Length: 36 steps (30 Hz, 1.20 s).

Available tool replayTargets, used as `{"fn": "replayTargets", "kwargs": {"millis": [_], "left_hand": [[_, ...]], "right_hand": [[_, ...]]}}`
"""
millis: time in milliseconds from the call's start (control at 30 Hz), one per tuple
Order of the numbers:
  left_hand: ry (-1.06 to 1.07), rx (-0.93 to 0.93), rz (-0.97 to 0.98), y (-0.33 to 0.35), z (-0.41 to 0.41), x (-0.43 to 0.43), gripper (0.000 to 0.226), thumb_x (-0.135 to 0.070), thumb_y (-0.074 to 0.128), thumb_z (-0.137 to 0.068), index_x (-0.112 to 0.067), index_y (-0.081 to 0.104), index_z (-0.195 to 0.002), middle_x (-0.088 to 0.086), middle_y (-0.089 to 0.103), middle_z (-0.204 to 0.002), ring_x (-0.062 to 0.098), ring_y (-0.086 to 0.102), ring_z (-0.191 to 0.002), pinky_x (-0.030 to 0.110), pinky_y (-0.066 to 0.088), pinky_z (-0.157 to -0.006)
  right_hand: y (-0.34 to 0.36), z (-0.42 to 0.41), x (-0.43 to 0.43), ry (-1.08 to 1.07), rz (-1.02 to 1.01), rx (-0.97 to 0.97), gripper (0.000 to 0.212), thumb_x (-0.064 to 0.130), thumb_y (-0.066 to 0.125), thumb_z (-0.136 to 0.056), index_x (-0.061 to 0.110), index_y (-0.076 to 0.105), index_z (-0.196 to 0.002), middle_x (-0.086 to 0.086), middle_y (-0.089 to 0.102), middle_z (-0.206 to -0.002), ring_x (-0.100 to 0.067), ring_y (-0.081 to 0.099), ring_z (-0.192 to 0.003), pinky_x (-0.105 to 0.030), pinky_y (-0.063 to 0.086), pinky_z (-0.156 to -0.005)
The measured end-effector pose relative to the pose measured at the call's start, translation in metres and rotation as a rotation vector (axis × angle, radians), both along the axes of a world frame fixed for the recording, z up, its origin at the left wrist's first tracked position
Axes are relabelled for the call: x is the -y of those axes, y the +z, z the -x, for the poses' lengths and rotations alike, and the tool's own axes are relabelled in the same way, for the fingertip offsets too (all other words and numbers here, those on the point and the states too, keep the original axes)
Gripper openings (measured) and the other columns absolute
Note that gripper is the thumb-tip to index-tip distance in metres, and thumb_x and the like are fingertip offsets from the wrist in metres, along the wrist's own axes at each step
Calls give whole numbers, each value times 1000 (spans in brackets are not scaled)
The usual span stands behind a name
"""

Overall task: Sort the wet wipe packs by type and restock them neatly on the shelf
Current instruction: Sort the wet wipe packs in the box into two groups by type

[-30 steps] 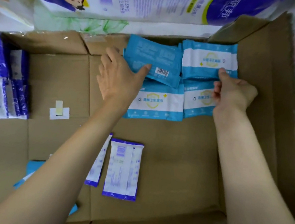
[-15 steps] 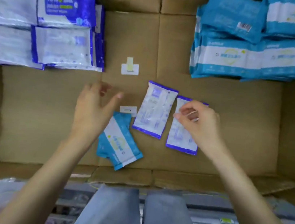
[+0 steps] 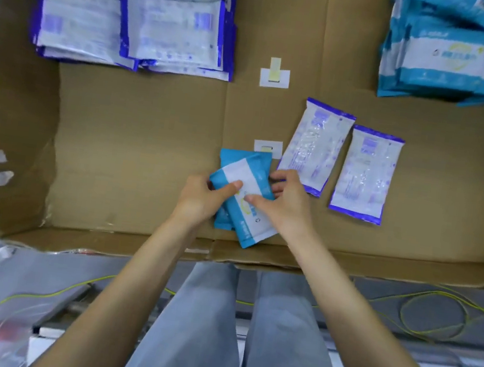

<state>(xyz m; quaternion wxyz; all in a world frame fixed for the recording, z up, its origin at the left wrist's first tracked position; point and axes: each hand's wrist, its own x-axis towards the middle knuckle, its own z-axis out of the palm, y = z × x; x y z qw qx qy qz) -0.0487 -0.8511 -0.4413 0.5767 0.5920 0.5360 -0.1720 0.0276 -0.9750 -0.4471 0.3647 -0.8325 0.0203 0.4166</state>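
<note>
A teal-and-white wipe pack [image 3: 251, 184] lies tilted near the front of the flat cardboard box [image 3: 133, 149], on top of a second teal pack [image 3: 232, 157]. My left hand [image 3: 201, 199] grips its left edge with the thumb on top. My right hand [image 3: 286, 203] holds its right side, fingers curled round the edge. Two purple-and-white packs [image 3: 314, 145] [image 3: 365, 174] lie face down just right of my hands. A stack of purple-and-white packs [image 3: 134, 12] fills the back left corner. A stack of teal packs [image 3: 464, 56] fills the back right corner.
Two small white labels [image 3: 274, 74] [image 3: 268, 147] are stuck to the box floor. The box's front flap [image 3: 255, 255] lies before my knees. Yellow-green cable [image 3: 433, 316] runs over the grey floor in front of the box.
Both hands came together onto the teal packs at the box front. Before, the right hand touched the right purple pack and the left hovered open. The view tilted down.
</note>
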Motion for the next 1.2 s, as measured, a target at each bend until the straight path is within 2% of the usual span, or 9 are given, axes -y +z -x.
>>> {"fn": "replayTargets", "kwargs": {"millis": [133,300,467,633,767,867,1000,1100,1200], "left_hand": [[14,144,87,15,1,-2,12,-15,67,-87,-8,60,-94,10,68,-93,15,66,-81,27,54,-74],[-1,278,213,45,-17,-4,27,-8,65,-86,-3,54,-110,11,71,-104,20,70,-87,28,58,-69],[-34,347,160,65,-53,-3,22,-5,62,-88,-6,62,-110,5,71,-100,7,69,-77,19,55,-61],[46,393,93,82,-108,6,13,-20,58,-93,-13,68,-98,0,74,-93,9,70,-80,27,57,-68],[82,428,38,93,-158,21,8,-19,63,-89,-18,66,-97,-3,74,-90,4,69,-72,14,48,-52],[149,445,76,99,-195,35,28,-10,68,-84,-11,59,-111,4,72,-99,13,71,-77,16,52,-54],[213,452,233,94,-237,62,34,2,65,-83,-7,55,-115,8,70,-105,15,72,-81,21,56,-63],[226,436,333,79,-258,85,38,2,64,-85,-4,56,-121,8,70,-109,18,71,-91,22,57,-69],[193,401,256,61,-273,104,35,1,65,-85,-4,56,-119,7,69,-110,17,71,-91,22,57,-68]], "right_hand": [[11,-1,10,-196,-196,-234,28,6,82,-70,13,66,-91,-4,66,-90,-17,62,-84,-24,54,-70],[40,-18,26,-332,-410,-326,18,7,70,-83,11,70,-101,-6,74,-99,-20,71,-93,-29,57,-76],[64,-67,51,-575,-490,-247,16,9,61,-90,13,67,-103,-1,74,-98,-15,71,-89,-27,57,-73],[81,-134,92,-879,-536,-174,14,5,59,-90,13,64,-100,-2,75,-89,-15,72,-84,-28,59,-69],[88,-178,129,-1105,-634,-192,24,2,60,-88,12,62,-110,-10,72,-104,-21,72,-92,-36,60,-74],[92,-210,154,-1257,-657,-224,24,1,58,-89,13,61,-109,-8,73,-97,-19,72,-83,-31,59,-61],[88,-245,179,-1297,-621,-232,28,-4,57,-87,11,61,-109,-7,75,-86,-19,70,-85,-31,57,-61],[81,-268,186,-1260,-621,-209,23,-3,61,-86,7,62,-107,-12,73,-100,-21,71,-90,-33,59,-72],[71,-286,185,-1202,-584,-113,18,-1,63,-87,6,61,-103,-11,72,-103,-18,72,-88,-33,59,-78]]}}
